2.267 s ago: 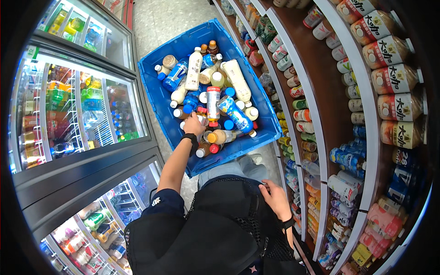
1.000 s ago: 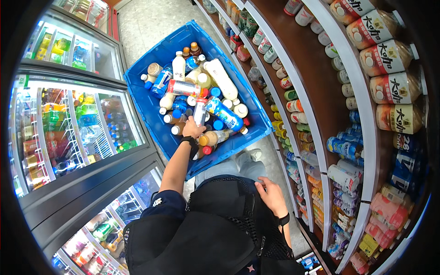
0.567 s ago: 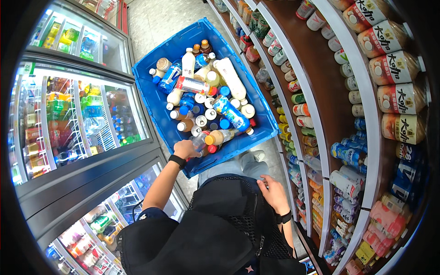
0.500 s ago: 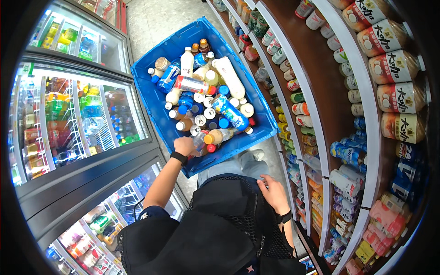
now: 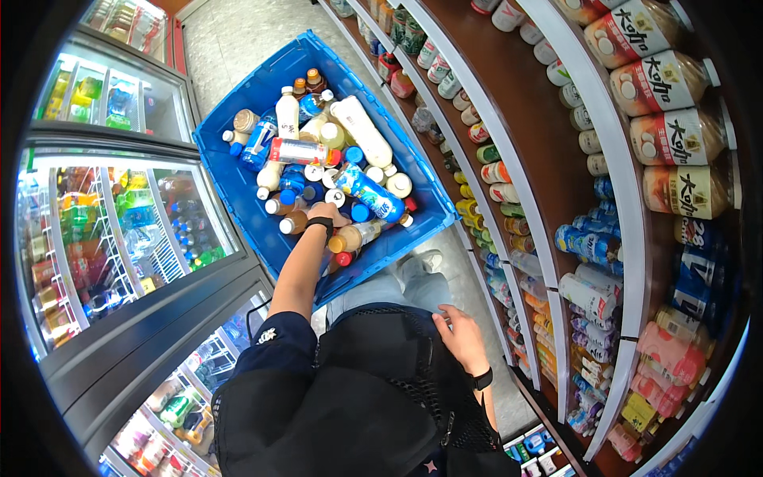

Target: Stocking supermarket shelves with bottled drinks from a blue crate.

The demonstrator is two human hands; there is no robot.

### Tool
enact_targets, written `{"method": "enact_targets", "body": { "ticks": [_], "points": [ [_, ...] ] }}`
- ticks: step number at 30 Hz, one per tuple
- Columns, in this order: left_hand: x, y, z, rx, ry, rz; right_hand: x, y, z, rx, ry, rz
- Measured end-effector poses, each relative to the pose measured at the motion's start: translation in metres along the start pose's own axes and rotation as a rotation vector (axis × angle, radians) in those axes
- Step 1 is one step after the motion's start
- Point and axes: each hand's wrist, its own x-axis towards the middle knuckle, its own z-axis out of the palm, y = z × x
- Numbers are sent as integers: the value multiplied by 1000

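A blue plastic crate [image 5: 421,208] stands before me, full of bottles and cans. My left hand [image 5: 327,213] reaches down into it among white-topped cans and brown drink bottles; its fingers are hidden, so I cannot see whether it grips anything. Just right of that wrist lies a bottle with an orange-brown cap [image 5: 350,238]. A blue-labelled bottle [image 5: 372,193] is tilted across the pile, near a large white bottle [image 5: 362,131]. Beside my right hip, my right hand [image 5: 461,340] hangs with nothing in it, thumb apart from the fingers.
Glass-doored drink fridges [image 5: 135,230] run along the left, close to the crate's side. On the right rise shelves [image 5: 548,230] of cans and bottles, with large beige-labelled bottles [image 5: 668,139] at the far right. Grey floor [image 5: 230,48] shows beyond the crate.
My left hand has moved from the crate's near left corner deeper into the pile, toward its middle. The view has shifted, so the crate appears further left. My right hand stays by the hip.
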Motion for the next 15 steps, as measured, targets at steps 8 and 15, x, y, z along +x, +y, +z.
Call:
{"method": "enact_targets", "body": {
  "ticks": [8,15],
  "points": [
    [-2,17,30,-145,166,-110,6,-5,4,-5,4,-35],
    [-53,-3,-2,-42,292,24,4,-4,7,8,-13,-20]
  ]
}}
